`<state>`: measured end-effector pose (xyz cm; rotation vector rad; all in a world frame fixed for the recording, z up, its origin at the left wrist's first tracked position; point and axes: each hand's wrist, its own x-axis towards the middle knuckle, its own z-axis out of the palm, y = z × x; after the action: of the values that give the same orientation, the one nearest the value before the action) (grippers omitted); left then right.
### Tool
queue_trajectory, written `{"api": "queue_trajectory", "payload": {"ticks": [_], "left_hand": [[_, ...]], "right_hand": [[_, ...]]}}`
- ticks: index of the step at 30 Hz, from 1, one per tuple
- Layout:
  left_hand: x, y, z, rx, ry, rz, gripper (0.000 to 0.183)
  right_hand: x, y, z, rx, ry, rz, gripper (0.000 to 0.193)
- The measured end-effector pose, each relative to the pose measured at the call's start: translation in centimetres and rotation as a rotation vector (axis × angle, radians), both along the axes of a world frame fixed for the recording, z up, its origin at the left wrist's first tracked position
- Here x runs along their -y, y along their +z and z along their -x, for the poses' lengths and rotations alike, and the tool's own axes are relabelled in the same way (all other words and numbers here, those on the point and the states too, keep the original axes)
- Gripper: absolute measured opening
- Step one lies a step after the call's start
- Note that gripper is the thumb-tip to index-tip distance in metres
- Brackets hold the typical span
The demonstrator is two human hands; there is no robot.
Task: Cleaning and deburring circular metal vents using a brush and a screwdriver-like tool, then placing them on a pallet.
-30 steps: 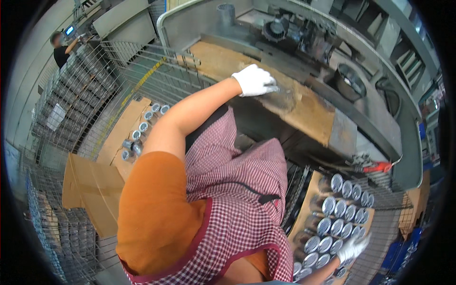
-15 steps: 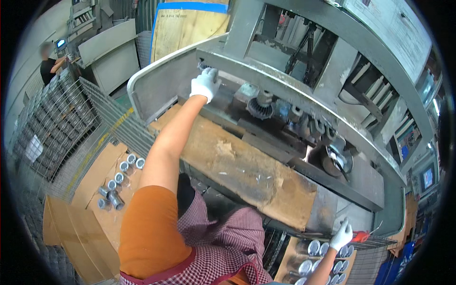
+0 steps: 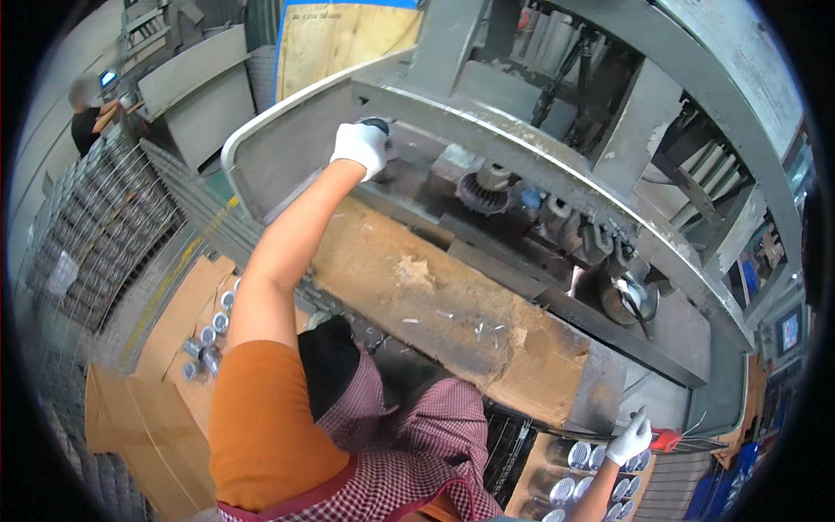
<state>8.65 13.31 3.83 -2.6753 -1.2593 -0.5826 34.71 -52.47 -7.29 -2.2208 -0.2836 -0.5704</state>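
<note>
My left hand (image 3: 360,149), in a white glove, reaches to the far left end of the machine's work area. Its fingers are closed around a dark rounded piece (image 3: 375,124), mostly hidden by the glove. My right hand (image 3: 630,439), also gloved, is at the near right, by the bench's front edge. A finger points up and the hand looks loosely open, with nothing visible in it. Just beside it lies a red-handled tool (image 3: 666,439). A dark ribbed round part (image 3: 484,190) is mounted in the machine between my hands.
A worn cardboard sheet (image 3: 435,304) covers the bench. A metal bowl (image 3: 619,300) stands at its right. Shiny metal cylinders (image 3: 561,489) stand below right, more (image 3: 207,335) on cardboard at left. The machine's grey frame (image 3: 522,143) crosses ahead. Another person (image 3: 85,126) works far left.
My left hand has turned and lowered slightly, and the dark piece at its fingers now shows a smooth rounded edge. My right hand stays beside the red-handled tool. The view has shifted slightly.
</note>
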Motion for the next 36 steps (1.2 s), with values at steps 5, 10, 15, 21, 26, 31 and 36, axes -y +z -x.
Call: {"api": "queue_trajectory", "payload": {"ticks": [5, 10, 15, 21, 26, 31, 36], "left_hand": [[8.4, -0.5, 4.4, -0.071, -0.178, 0.099, 0.045], [15.2, -3.7, 7.2, -0.218, -0.391, -0.033, 0.033], [21.8, -3.5, 6.4, 0.186, -0.419, -0.213, 0.034], [26.2, -6.0, 0.7, 0.193, -0.73, -0.101, 0.035], [24.9, -13.3, -2.2, -0.055, -0.674, 0.114, 0.042], [25.6, -13.3, -2.3, 0.044, -0.685, 0.13, 0.041], [25.6, -14.0, -2.9, 0.276, -0.706, 0.019, 0.035]], "right_hand": [[0.5, 0.0, -0.3, -0.039, -0.031, 0.051, 0.043], [0.0, -0.4, -0.6, 0.038, -0.048, -0.003, 0.056], [0.9, -1.2, -1.7, 0.005, -0.035, 0.055, 0.055], [-0.2, 0.3, -0.7, -0.073, -0.085, 0.138, 0.059], [0.2, 1.3, -1.7, -0.132, -0.118, 0.178, 0.068], [1.6, 0.7, -4.0, -0.055, -0.149, 0.312, 0.066], [1.1, 0.4, -4.8, -0.005, -0.141, 0.274, 0.061]]}}
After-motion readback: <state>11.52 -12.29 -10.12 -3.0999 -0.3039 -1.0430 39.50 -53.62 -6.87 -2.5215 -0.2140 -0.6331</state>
